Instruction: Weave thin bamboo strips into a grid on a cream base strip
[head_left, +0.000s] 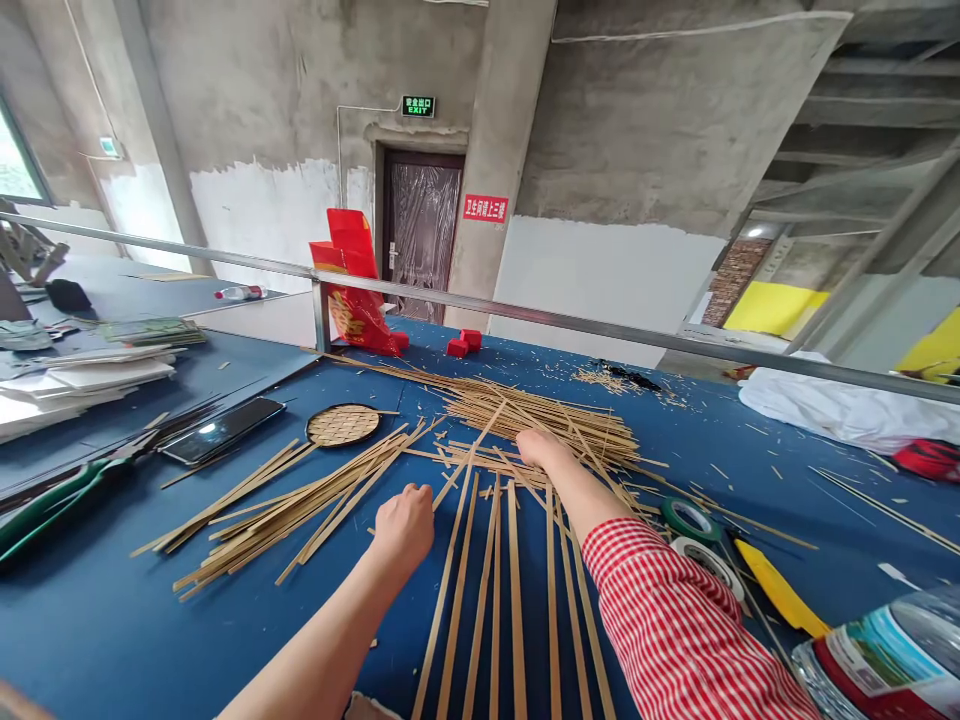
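The left hand (405, 525) is curled with its fingers drawn together, just beside a slanting strip (486, 432); I cannot tell from my feed whether it is clamped on that strip, since the fingertips are turned from me; the right hand (538, 448) reaches farther out, fingers bent down at the near edge of the strip pile (555, 415), and its grip is hidden from me too, though the low wrist suggests it is pressing or pinching there.

The long strips (516, 600) run between the forearms toward the body, spread with gaps, I judge so that each can be picked out singly; their far ends meet crosswise strips by the right hand; the loose bundle (300, 510) lies left of the left hand, probably for easy reach; a round woven piece (343, 425) sits just beyond it.

By the right sleeve I see green tape (670, 515) and a yellow handle (780, 590), likely put aside to leave the middle of the blue table (112, 640) to the strips.
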